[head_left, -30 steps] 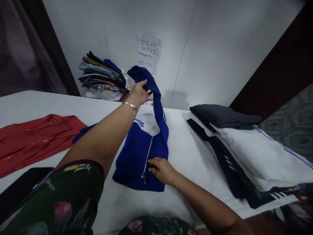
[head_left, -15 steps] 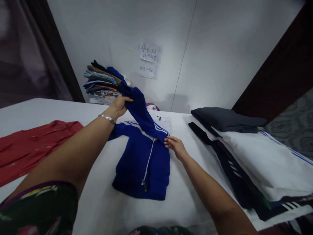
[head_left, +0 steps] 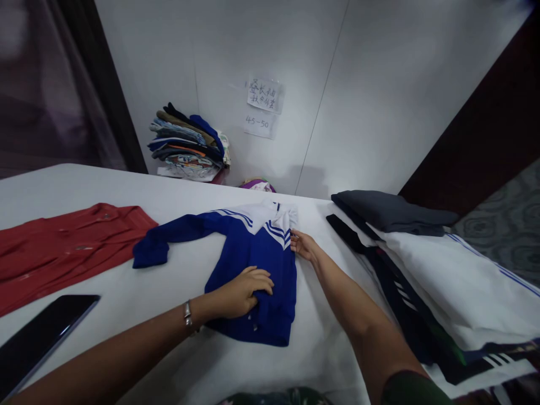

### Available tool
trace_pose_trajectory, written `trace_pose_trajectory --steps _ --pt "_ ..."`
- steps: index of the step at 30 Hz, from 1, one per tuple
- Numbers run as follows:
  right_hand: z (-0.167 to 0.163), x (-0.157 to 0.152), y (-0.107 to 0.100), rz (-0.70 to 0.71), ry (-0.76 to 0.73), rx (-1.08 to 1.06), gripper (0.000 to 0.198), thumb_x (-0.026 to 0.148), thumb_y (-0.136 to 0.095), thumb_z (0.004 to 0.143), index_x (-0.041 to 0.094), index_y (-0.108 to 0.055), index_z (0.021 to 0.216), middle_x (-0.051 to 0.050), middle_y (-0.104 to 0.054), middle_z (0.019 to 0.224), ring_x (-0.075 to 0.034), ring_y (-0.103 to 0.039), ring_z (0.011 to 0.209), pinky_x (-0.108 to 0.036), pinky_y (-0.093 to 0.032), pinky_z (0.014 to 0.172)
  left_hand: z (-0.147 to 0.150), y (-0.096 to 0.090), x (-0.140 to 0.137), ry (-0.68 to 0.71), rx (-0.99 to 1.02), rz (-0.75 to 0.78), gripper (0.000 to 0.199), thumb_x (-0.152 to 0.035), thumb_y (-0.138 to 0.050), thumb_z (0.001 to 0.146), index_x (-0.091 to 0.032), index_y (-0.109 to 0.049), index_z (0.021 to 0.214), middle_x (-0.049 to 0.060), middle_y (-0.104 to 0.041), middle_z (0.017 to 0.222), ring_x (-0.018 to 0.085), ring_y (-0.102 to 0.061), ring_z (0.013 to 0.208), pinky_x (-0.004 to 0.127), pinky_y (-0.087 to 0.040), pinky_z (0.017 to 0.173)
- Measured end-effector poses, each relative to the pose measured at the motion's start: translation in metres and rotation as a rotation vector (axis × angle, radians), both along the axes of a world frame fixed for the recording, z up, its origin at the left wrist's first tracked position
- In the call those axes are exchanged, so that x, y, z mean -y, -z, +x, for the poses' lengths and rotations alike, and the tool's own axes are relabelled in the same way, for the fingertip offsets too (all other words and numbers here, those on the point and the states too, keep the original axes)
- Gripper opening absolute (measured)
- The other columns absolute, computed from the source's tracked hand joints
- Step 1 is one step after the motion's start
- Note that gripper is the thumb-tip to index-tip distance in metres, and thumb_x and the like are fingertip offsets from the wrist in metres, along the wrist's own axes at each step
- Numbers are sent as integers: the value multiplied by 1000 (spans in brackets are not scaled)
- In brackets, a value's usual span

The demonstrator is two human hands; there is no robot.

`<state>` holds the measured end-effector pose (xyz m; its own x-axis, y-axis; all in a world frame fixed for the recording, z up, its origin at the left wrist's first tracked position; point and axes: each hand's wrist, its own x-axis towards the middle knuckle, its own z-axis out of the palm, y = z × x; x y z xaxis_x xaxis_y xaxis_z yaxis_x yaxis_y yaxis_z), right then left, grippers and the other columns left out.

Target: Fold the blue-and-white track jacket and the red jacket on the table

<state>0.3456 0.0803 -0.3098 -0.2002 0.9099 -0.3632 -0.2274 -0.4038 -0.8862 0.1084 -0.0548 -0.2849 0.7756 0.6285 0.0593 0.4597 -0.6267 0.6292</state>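
Observation:
A blue and white zip jacket with striped shoulders lies front up on the white table. One sleeve stretches left to the red garment; the other is folded down over the front. My left hand is closed round that folded sleeve near the hem, partly covering the zip. At the jacket's right shoulder edge my right hand pinches the fabric, its fingertips partly hidden by the cloth.
A red buttoned garment lies at left, with a black phone-like device before it. Folded clothes are stacked at the back left. More clothes, topped by a dark grey one, lie at right. Paper signs hang on the wall.
My left hand has come down from the raised sleeve's end, laying the sleeve along the jacket front. My right hand stays at the shoulder. The left sleeve and the black device now show.

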Motion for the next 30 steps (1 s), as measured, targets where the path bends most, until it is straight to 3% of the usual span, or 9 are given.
trace_pose_trajectory --steps 6,9,13,16,19,23,27,30 --pt "-8 -17 -10 67 54 183 15 21 -59 75 15 -58 89 -1 -62 67 -10 -56 54 -19 -44 51 1 1 5 -175 203 -4 55 -5 -39 58 -26 -65 102 0 -63 121 18 -46 125 44 -20 113" --pt "-11 -19 -6 100 156 304 21 15 -57 72 14 -59 93 3 -56 56 -8 -49 45 -16 -38 45 -2 4 8 -164 72 -39 55 -5 -41 58 -26 -65 103 1 -63 121 21 -46 125 49 -18 113" --pt "-6 -13 9 58 165 470 27 9 -56 66 10 -61 93 4 -49 44 -10 -43 36 -20 -36 39 -12 0 13 -141 -54 -154 59 -8 -47 58 -27 -62 111 2 -61 125 24 -44 128 52 -16 112" --pt "1 -17 15 79 200 568 46 9 -57 65 11 -58 111 2 -54 50 -12 -49 41 -21 -40 41 -10 -13 15 -145 -8 -196 58 -11 -49 63 -29 -58 118 1 -58 130 22 -41 130 49 -12 114" --pt "5 -35 12 119 260 636 55 17 -61 70 13 -51 124 -2 -62 68 -13 -55 53 -20 -43 46 5 -20 16 -180 38 -130 42 -25 -51 78 -28 -58 119 3 -55 133 23 -40 130 48 -12 115" --pt "3 -67 6 112 304 685 54 35 -60 78 10 -50 124 -10 -65 89 -15 -59 68 -21 -45 51 29 -3 20 -174 -66 -55 49 -47 -52 83 -25 -55 127 9 -43 143 28 -30 137 53 -10 114" --pt "3 -98 7 76 332 707 51 44 -55 83 7 -52 119 -14 -63 96 -17 -60 73 -24 -46 54 37 22 28 -104 -163 -60 68 -47 -61 76 -23 -45 137 12 -27 151 31 -16 141 55 -9 114" --pt "7 -119 11 46 337 714 48 44 -50 87 4 -52 115 -14 -63 93 -17 -61 70 -26 -47 55 35 32 33 -106 -148 -52 70 -44 -61 76 -27 -40 140 8 -22 153 30 -12 142 54 -7 115"
